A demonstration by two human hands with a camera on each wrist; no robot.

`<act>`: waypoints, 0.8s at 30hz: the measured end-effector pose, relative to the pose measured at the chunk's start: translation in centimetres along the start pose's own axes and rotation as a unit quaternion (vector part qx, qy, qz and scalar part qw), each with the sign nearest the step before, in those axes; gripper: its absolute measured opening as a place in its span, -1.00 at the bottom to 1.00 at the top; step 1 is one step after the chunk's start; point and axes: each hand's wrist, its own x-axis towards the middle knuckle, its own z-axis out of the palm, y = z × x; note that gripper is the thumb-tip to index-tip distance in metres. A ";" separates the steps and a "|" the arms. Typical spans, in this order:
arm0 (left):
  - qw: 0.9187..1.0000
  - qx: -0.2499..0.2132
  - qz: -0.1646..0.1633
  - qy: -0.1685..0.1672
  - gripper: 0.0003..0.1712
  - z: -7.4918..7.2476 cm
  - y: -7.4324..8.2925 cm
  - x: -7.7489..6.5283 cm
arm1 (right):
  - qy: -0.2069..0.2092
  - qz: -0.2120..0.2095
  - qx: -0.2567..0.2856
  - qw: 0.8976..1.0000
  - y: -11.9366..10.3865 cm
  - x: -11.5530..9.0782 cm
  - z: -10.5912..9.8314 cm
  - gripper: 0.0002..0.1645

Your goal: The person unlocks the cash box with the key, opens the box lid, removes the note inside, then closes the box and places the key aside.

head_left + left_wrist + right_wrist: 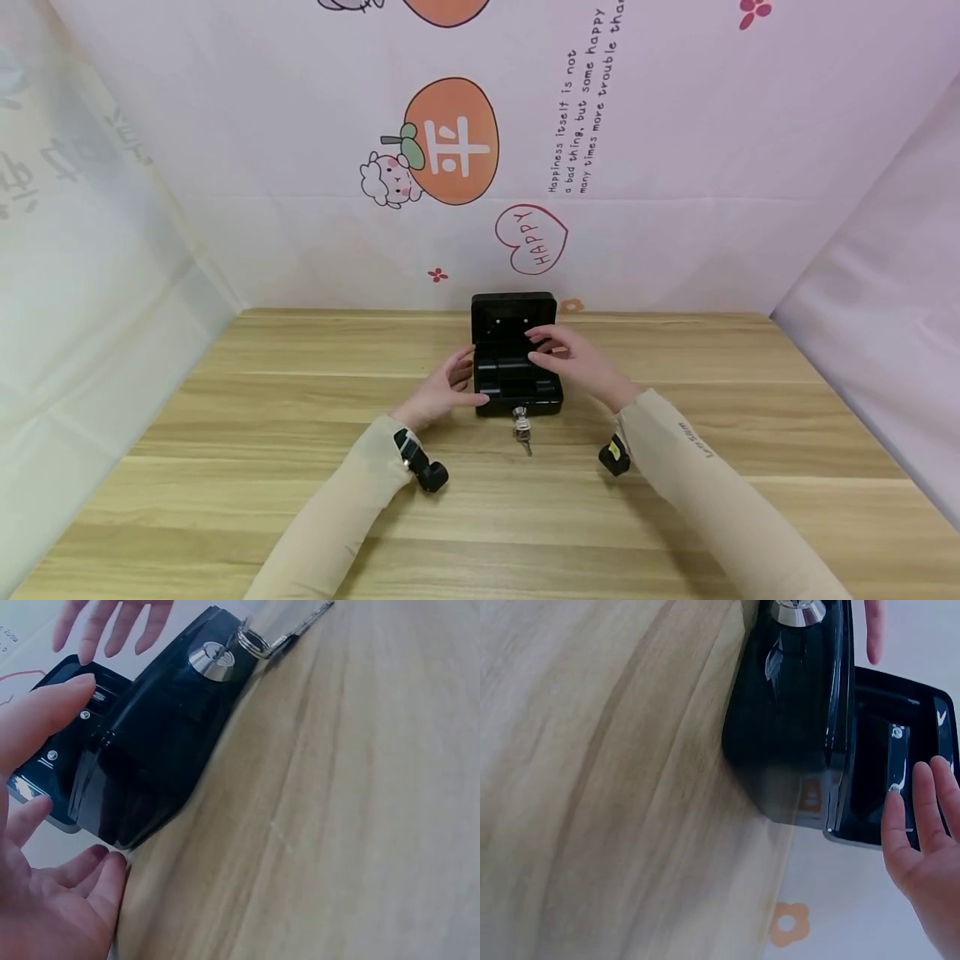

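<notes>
A black metal cash box (519, 407) stands on the table with its lid (513, 305) raised at the back. Its inside shows a black tray with compartments. A ring of keys (523, 433) hangs from the silver lock (213, 660) on the front wall. My left hand (441, 392) is at the box's left side, thumb over the front left corner and fingers spread along the side wall, without a grip. Over the right part of the box hovers my right hand (573, 358), fingers loosely extended in front of the lid, holding nothing.
The wooden table (300, 467) ends at a white printed cloth (337, 250) hanging close behind the box. Cloth also hangs at the left and right. Each wrist carries a small black camera, such as the left camera (431, 475) and the right camera (615, 458).
</notes>
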 end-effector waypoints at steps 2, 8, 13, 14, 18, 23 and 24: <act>1.000 0.007 0.002 -0.004 0.04 0.0 0.0 0.0 | -0.009 -0.017 -0.022 1.000 -0.2 0.2 0.2 -0.46; 1.000 -0.001 0.007 -0.016 0.07 -0.3 -0.6 0.3 | -0.046 -0.046 -0.107 0.992 -0.6 0.6 0.8 -0.44; 0.999 0.008 0.013 -0.031 0.09 -0.6 -1.0 0.4 | -0.076 -0.056 -0.170 0.981 -0.6 1.1 1.5 -0.45; 0.999 0.011 0.014 -0.032 0.10 -0.6 -1.0 0.4 | -0.081 -0.056 -0.178 0.979 -0.6 1.2 1.6 -0.45; 0.999 0.017 0.015 -0.031 0.11 -0.6 -1.0 0.3 | -0.097 -0.063 -0.208 0.971 -0.5 1.5 2.1 -0.49; 0.999 0.019 0.019 -0.025 0.10 -0.4 -0.8 0.2 | -0.111 -0.076 -0.231 0.964 -0.3 1.9 2.5 -0.55; 0.999 0.020 0.021 -0.025 0.10 -0.4 -0.8 0.1 | -0.113 -0.079 -0.232 0.963 -0.3 2.0 2.6 -0.57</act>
